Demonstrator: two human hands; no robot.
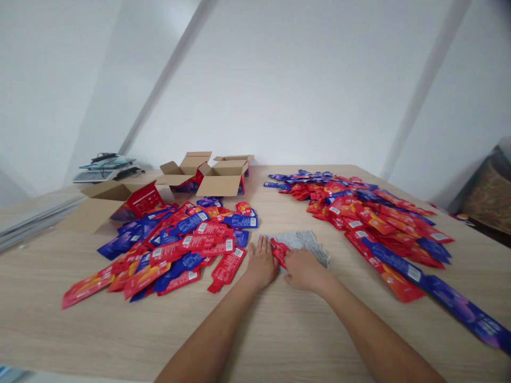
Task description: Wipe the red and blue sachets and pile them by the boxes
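A grey cloth [315, 244] lies on the table in front of me, with a small red sachet [279, 249] on top of it. My left hand [261, 266] rests flat on the cloth's left edge, fingers stretched out beside the sachet. With curled fingers, my right hand [305, 270] grips the sachet's near end; its fingertips are partly hidden. Just left of my left hand lies a single red sachet [227, 268], at the edge of a heap of red and blue sachets [187, 242].
A second long heap of red and blue sachets [371, 213] spreads along the right side. At the back left stand several opened cardboard boxes [221, 186]. Flat items and a dark cable [106, 166] are stacked at the far left. A pale wall [287, 96] rises behind the table [279, 330].
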